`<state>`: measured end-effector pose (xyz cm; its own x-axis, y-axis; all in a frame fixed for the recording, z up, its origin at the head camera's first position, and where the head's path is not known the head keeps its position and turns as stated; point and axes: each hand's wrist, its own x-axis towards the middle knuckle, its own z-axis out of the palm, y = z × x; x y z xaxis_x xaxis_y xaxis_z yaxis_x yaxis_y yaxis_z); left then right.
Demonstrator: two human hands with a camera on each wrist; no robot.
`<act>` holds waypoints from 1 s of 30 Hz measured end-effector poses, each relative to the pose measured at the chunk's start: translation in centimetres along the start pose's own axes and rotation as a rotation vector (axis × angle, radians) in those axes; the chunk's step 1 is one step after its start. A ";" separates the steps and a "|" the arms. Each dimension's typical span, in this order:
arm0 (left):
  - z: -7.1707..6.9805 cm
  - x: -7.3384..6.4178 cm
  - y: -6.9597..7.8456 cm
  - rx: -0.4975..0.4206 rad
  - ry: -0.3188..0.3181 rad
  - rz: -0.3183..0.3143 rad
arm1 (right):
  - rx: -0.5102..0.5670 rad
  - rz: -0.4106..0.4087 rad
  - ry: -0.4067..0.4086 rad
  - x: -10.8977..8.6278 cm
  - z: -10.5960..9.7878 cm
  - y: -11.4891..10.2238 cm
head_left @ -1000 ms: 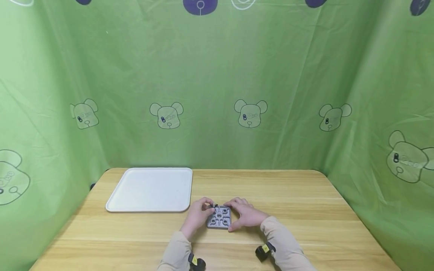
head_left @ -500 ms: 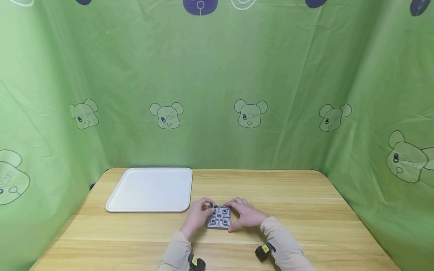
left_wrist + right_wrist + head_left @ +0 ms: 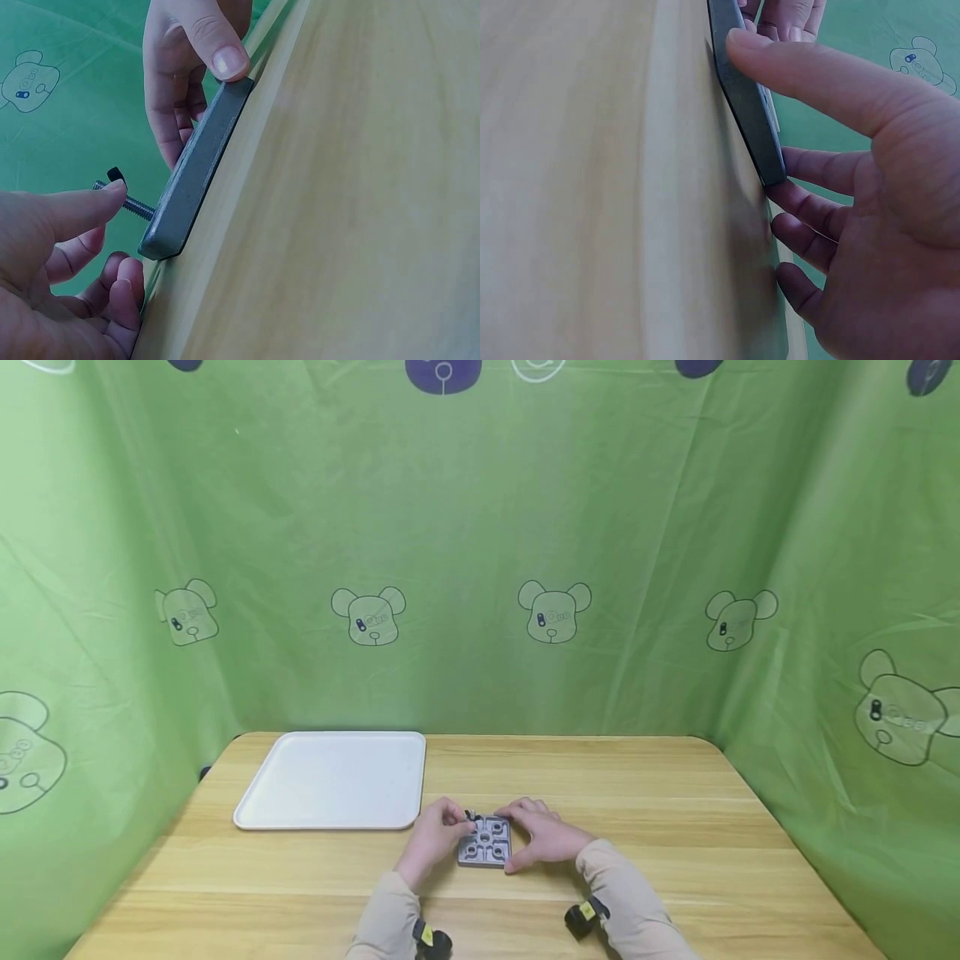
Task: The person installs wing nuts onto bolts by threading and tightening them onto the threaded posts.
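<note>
A square grey metal plate [image 3: 485, 841] with round holes and recessed channels lies flat on the wooden table. From its far left corner rises a threaded bolt [image 3: 139, 208], with a small black piece [image 3: 115, 174] at its top. My left hand [image 3: 433, 837] is at this bolt, the thumb pressed against its upper part and the index finger partly hidden behind it. On the other side, my right hand [image 3: 547, 833] grips the plate's right side, thumb at the near right corner and fingers at the far edge.
A white rectangular tray [image 3: 330, 781] rests at the back left of the wooden table [image 3: 637, 793]. Green curtains [image 3: 465, 527] with bear prints hang behind the table and on both sides. Each wrist carries a strapped black camera.
The left hand has shifted slightly left and its fingers have moved around the bolt, so more of the bolt's top shows. The plate and right hand have stayed in place.
</note>
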<state>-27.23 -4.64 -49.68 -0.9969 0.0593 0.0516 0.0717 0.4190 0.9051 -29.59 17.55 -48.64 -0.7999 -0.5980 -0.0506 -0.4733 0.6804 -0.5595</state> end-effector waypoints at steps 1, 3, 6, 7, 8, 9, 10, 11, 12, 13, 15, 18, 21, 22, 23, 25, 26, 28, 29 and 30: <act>0.0 0.0 0.0 0.002 0.000 0.003 | -0.001 -0.001 0.000 0.0 0.0 0.0; 0.0 0.0 0.0 0.003 -0.004 0.006 | 0.000 -0.002 0.001 0.0 0.0 0.0; 0.0 0.0 -0.1 -0.006 -0.006 0.015 | 0.002 0.000 0.001 0.0 0.0 0.0; 0.0 0.0 0.0 -0.013 -0.008 0.010 | 0.002 0.001 0.000 0.0 0.1 0.0; 0.0 0.0 -0.1 -0.019 -0.009 0.010 | 0.002 0.000 0.000 0.0 0.1 0.0; 0.0 0.1 -0.1 -0.024 -0.010 0.009 | 0.000 -0.001 0.001 0.0 0.1 0.0; 0.0 0.1 -0.1 -0.027 -0.010 0.011 | -0.002 -0.002 0.002 0.0 0.1 0.1; 0.0 0.1 -0.1 -0.031 -0.010 0.007 | -0.004 -0.004 0.002 0.0 0.1 0.1; 0.1 0.1 -0.1 -0.032 -0.010 0.006 | -0.004 -0.006 0.004 0.0 0.1 0.1; 0.1 0.1 -0.1 -0.032 -0.010 0.006 | -0.005 -0.008 0.005 0.0 0.1 0.1; 0.1 0.1 -0.1 -0.027 -0.008 0.012 | -0.007 -0.010 0.007 0.1 0.1 0.2; 0.2 0.2 -0.1 -0.017 -0.005 0.016 | -0.008 -0.012 0.008 0.1 0.1 0.2; 0.2 0.1 0.0 -0.012 -0.002 0.023 | -0.007 -0.013 0.007 0.1 0.1 0.2; 0.2 0.1 0.0 -0.011 -0.002 0.019 | -0.006 -0.014 0.007 0.1 0.1 0.2; 0.2 0.1 0.0 -0.011 -0.003 0.016 | -0.007 -0.015 0.008 0.2 0.1 0.2; 0.2 0.1 0.1 -0.009 -0.004 0.015 | -0.006 -0.017 0.008 0.1 0.1 0.2; 0.2 0.0 0.1 -0.006 -0.004 0.017 | -0.006 -0.017 0.008 0.2 0.1 0.2; 0.2 0.0 0.1 -0.002 -0.005 0.015 | -0.008 -0.018 0.010 0.2 0.1 0.2; 0.3 0.0 0.1 0.000 -0.004 0.018 | -0.008 -0.018 0.009 0.2 0.1 0.2; 0.3 0.0 0.1 0.002 -0.004 0.020 | -0.006 -0.017 0.010 0.2 0.1 0.2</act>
<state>-27.22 -4.34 -49.70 -0.9952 0.0710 0.0678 0.0914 0.4193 0.9032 -29.77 17.52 -48.87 -0.7952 -0.6054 -0.0332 -0.4890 0.6728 -0.5551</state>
